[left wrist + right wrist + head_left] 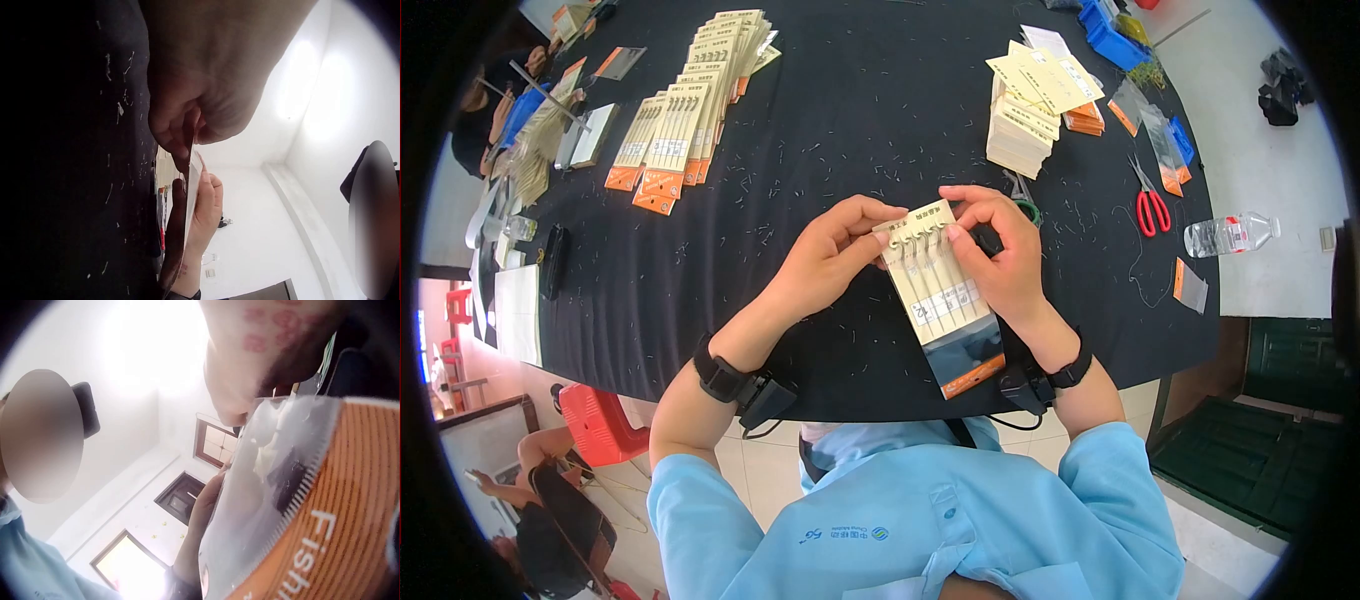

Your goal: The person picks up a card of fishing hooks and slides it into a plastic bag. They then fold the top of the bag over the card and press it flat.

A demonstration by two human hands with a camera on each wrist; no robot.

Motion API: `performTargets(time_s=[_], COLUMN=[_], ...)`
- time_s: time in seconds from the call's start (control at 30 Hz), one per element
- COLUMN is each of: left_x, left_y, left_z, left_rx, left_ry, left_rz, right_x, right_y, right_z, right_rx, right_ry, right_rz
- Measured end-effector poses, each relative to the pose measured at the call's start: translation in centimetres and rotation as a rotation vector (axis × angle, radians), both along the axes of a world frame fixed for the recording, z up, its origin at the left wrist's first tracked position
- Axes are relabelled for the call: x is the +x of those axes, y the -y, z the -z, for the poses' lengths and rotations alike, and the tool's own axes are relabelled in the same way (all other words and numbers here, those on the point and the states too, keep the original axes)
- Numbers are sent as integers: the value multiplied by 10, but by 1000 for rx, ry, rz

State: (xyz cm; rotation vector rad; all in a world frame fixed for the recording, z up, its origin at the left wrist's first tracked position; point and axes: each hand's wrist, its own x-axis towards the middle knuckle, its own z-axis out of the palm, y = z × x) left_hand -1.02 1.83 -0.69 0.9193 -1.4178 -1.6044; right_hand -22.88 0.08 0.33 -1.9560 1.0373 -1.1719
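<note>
- Left hand (825, 258) pinches upper left edge of cream card with row of hooks in clear, orange-ended plastic sleeve (972, 355).
- Right hand (1003, 262) grips its upper right edge; hands apart, card between.
- Sleeve tilted above black cloth-covered table (830, 130), near its front edge.
- Red-handled scissors (1152, 208) lie right, beside clear plastic bottle (1232, 235).
</note>
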Motion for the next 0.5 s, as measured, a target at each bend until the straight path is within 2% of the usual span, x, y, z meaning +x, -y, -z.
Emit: performTargets(time_s=[0.13, 0.2, 0.5], left_x=[0, 0, -4], left_y=[0, 0, -3], left_z=[-2, -1, -1], left_rx=[60, 64, 135], left_ry=[15, 19, -18], left_rz=[-45, -58, -114], right_x=[2, 2, 4], right_y=[-1, -1, -3], right_z=[-1, 2, 3], right_rx=[15, -66, -3], right_ry=[12, -34, -1], right_rz=[-31, -32, -43])
